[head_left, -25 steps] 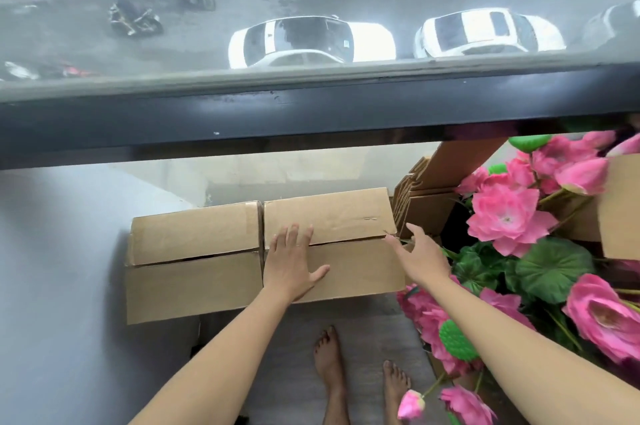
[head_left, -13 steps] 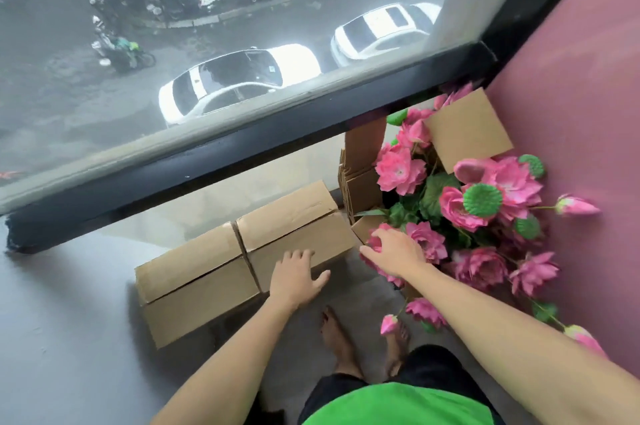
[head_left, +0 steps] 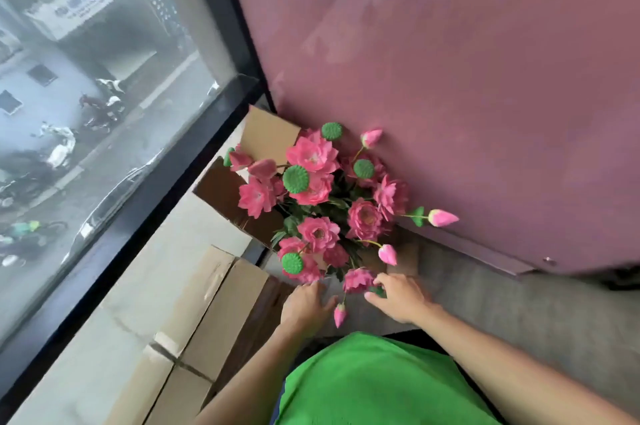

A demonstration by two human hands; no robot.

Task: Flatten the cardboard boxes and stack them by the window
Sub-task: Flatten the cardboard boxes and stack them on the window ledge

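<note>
Leaning flattened cardboard boxes [head_left: 194,331], creased, under window [head_left: 86,95].

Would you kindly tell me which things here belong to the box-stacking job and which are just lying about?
Job: flattened boxes; more cardboard; window.
Lying about: pink flowers; pink wall.

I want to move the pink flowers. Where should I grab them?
Probably low, at the base, where the left hand and right hand already are. The flowers spread wide and floppy on top, against the wall, so reach in from your side.
</note>
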